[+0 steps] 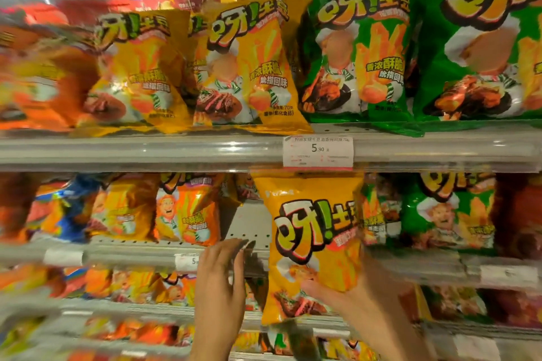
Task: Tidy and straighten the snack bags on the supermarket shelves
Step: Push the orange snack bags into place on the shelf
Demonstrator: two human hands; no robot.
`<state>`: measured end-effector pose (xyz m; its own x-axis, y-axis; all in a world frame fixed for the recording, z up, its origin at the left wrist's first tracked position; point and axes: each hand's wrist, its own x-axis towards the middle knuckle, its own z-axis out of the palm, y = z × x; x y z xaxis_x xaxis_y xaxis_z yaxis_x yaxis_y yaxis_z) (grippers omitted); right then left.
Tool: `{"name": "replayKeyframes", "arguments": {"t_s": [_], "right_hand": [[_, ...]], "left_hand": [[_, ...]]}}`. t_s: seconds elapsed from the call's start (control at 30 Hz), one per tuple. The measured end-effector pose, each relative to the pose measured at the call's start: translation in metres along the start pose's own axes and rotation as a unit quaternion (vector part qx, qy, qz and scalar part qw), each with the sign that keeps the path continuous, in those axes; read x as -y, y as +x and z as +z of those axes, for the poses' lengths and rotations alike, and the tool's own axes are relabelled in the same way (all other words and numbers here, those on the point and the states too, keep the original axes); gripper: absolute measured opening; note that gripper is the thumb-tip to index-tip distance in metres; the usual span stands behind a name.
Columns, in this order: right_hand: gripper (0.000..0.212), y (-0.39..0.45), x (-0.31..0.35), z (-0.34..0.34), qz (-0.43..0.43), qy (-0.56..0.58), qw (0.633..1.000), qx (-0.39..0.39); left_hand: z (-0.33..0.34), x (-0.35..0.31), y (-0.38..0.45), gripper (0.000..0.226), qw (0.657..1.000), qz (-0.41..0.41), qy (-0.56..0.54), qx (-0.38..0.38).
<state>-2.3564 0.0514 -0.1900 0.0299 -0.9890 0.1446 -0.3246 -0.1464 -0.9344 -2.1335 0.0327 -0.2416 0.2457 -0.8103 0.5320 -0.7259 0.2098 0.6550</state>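
My right hand (363,299) grips a yellow snack bag (313,231) from behind, thumb across its lower front, and holds it upright in front of the middle shelf. My left hand (220,281) is raised beside it with straight fingers, touching nothing, close to a bare gap on the middle shelf (249,226). On the top shelf stand two yellow bags (252,67), leaning, and green bags (360,47) to their right. Orange bags (187,211) and green bags (445,214) sit on the middle shelf either side of the held bag.
A price tag (318,151) reading 5.90 hangs on the top shelf's front rail (146,152). Blurred orange bags (35,76) fill the far left. Lower shelves (117,281) hold more snack bags.
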Motion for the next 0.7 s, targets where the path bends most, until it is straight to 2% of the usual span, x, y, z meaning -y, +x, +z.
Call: {"name": "replayKeyframes", "arguments": {"t_s": [0.1,0.2,0.33,0.43,0.57,0.7], "right_hand": [[0.109,0.014,0.002,0.023,0.037,0.008,0.999,0.002],[0.097,0.028,0.005,0.043,0.016,0.039,0.999,-0.017],[0.11,0.05,0.017,0.064,-0.006,0.019,0.998,-0.065],[0.09,0.067,0.024,0.079,-0.024,0.038,0.994,-0.099],[0.067,0.081,0.022,0.102,-0.064,-0.029,0.99,-0.119],[0.05,0.088,0.009,0.117,0.005,-0.053,0.997,-0.064]], "left_hand": [[-0.014,0.021,0.002,0.031,0.997,0.028,0.064,-0.035],[-0.024,0.037,0.005,0.04,0.994,0.033,0.095,-0.05],[-0.033,0.062,0.012,0.031,0.995,0.027,0.084,-0.044],[-0.041,0.082,0.024,0.032,0.996,0.042,0.077,-0.026],[-0.049,0.101,0.028,0.034,0.994,0.065,0.086,0.009],[-0.055,0.115,0.031,0.03,0.991,0.087,0.09,0.04]]}}
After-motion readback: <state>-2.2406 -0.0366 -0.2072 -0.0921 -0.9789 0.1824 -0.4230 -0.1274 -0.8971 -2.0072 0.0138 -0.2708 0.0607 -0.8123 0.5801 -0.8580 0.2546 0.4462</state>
